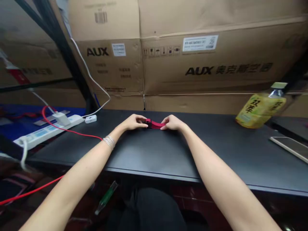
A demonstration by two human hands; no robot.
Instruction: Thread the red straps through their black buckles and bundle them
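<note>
A folded dark red strap (pixel 157 124) with a black buckle-like piece (pixel 149 123) at its left end is held between my two hands, just over the black table (pixel 154 154). My left hand (pixel 135 122) pinches the end with the black piece, thumb toward me. At the other end, my right hand (pixel 172 123) grips the red band between thumb and fingers. Several layers of the band lie on one another. The fingers partly hide both ends.
Cardboard boxes (pixel 223 70) stand behind the table. On the left lie a white power strip (pixel 45 133), a small white adapter (pixel 90 119) and a red cable (pixel 79 132) passing by my left forearm. A yellow-labelled bottle (pixel 261 107) and a phone (pixel 291 146) are at right.
</note>
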